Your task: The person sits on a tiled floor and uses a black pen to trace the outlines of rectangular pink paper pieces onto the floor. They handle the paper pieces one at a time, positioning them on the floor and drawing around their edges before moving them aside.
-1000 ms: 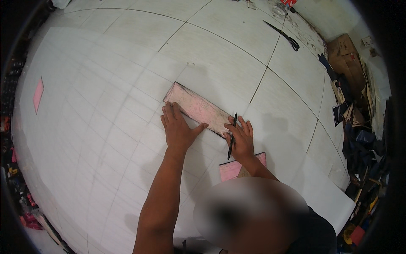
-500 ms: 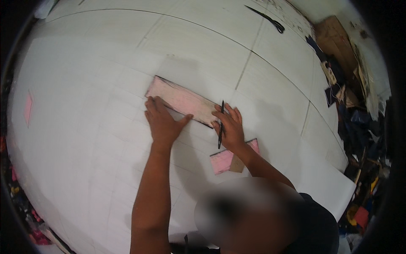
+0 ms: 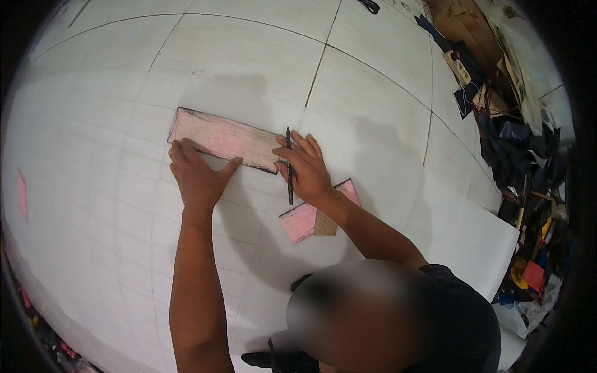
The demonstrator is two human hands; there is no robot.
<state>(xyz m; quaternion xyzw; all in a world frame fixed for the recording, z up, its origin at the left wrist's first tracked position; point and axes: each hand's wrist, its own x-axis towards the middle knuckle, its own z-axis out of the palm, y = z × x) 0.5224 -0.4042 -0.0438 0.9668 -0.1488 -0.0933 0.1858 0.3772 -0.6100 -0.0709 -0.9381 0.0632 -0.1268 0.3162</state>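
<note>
A big white sheet (image 3: 112, 248) with faint grid lines lies over the tiled floor (image 3: 373, 81), and a long pink template (image 3: 224, 138) with dark edges rests flat on it, near the sheet's far edge. The left hand (image 3: 198, 176) presses flat on the template's near edge, fingers together and thumb splayed out to the right along that edge. The right hand (image 3: 306, 171) rests at the template's right end, fingers spread over its corner, and pinches a black pen (image 3: 289, 166) that stands nearly upright in the view, its upper end at the template's right edge. Just beside the right wrist, nearer the person, a smaller pink piece (image 3: 300, 221) lies on the sheet with a brown scrap (image 3: 326, 225) on it. A small pink scrap (image 3: 22, 195) sits by the sheet's left edge. Dark clutter (image 3: 504, 137) piles along the floor's right side.
</note>
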